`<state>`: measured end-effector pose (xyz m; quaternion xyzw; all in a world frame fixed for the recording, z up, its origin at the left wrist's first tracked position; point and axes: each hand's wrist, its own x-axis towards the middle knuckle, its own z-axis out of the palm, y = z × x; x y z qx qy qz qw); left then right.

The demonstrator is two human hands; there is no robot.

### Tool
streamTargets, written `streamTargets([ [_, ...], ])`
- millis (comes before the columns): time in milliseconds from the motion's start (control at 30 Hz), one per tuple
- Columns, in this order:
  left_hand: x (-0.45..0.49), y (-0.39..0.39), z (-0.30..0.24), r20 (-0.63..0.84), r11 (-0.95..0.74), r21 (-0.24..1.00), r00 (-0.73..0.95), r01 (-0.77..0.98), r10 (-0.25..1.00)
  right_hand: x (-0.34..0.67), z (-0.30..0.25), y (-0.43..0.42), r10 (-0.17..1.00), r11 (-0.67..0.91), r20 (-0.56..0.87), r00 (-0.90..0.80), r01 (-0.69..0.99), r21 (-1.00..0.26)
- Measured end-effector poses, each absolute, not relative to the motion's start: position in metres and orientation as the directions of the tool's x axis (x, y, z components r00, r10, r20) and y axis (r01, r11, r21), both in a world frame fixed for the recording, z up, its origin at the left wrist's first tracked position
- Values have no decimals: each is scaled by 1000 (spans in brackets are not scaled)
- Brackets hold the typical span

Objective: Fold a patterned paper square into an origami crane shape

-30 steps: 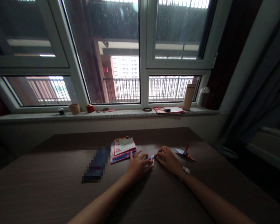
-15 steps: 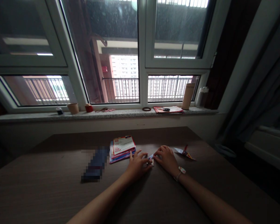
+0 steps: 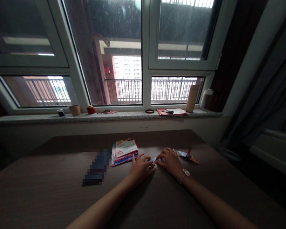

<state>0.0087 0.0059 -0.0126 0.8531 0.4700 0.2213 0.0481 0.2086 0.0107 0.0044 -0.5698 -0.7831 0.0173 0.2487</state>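
Note:
Between my two hands, at the middle of the brown table (image 3: pixel 62 203), lies a small piece of folded paper (image 3: pixel 154 163) with white, purple and red print. The thumb and fingers of my left hand (image 3: pixel 141 168) grip its left side, and the other fingers spread toward the card stack. My right hand (image 3: pixel 169 161) pinches the paper's other end with curled fingers; a bracelet is on that wrist. Much of the paper hides behind the fingertips. A stack of printed sheets (image 3: pixel 126 149) sits just left of my left hand. A folded colourful paper piece (image 3: pixel 189 156) rests right of my right hand.
A pixelated dark blue object (image 3: pixel 96 168) lies on the left of the table. Along the stone windowsill stand a paper cup (image 3: pixel 74 110), a red spool (image 3: pixel 91 110), a brown ring (image 3: pixel 149 111), scissors (image 3: pixel 168 111) on red-edged paper, a tan flask (image 3: pixel 192 98) and a clear bottle (image 3: pixel 207 99).
Both hands stay almost in place on the small folded paper. The right hand's fingers have shifted very slightly; nothing else on the table has moved.

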Motion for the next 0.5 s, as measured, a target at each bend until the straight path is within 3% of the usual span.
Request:
streamTargets([
  [500, 8, 6, -13, 323, -512, 283, 422, 811, 847, 212, 9, 3, 903, 379, 330, -277, 874, -304],
])
